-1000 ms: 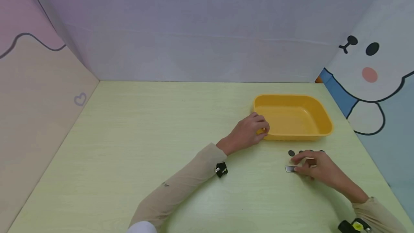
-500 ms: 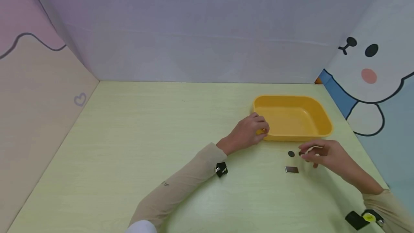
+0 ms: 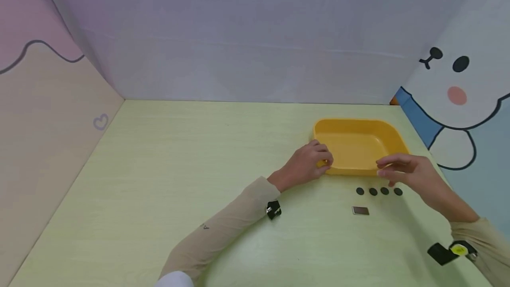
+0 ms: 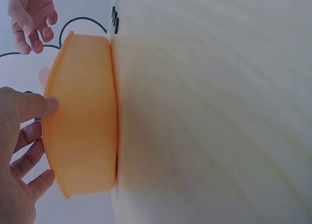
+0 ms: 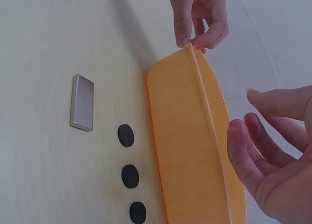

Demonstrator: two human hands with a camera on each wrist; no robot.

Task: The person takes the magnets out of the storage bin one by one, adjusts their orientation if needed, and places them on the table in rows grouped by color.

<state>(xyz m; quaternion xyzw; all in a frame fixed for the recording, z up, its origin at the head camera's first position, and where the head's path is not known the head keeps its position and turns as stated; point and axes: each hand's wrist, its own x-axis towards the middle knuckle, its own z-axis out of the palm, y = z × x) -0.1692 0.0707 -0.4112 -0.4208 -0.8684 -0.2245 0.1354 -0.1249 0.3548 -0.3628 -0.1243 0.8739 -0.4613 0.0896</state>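
Observation:
A yellow plastic tray stands on the table toward the right. My left hand grips its near left corner; in the left wrist view the thumb lies on the outer wall, with the fingers behind the rim. Over the tray's near right rim hovers my right hand, its fingers loosely bent and apart from the thumb, holding nothing in the right wrist view. Several small black discs lie in a row in front of the tray. Nearer to me is a flat, shiny, metallic rectangular block.
The pale wood-grain table stretches far to the left of the tray. A plain back wall and a right wall with a cartoon animal bound it. Wrist cameras are strapped to both sleeves.
My right hand has left the metallic block, passed over the discs and risen to the tray's rim, uncovering the whole row. My left hand has stayed on the tray's corner.

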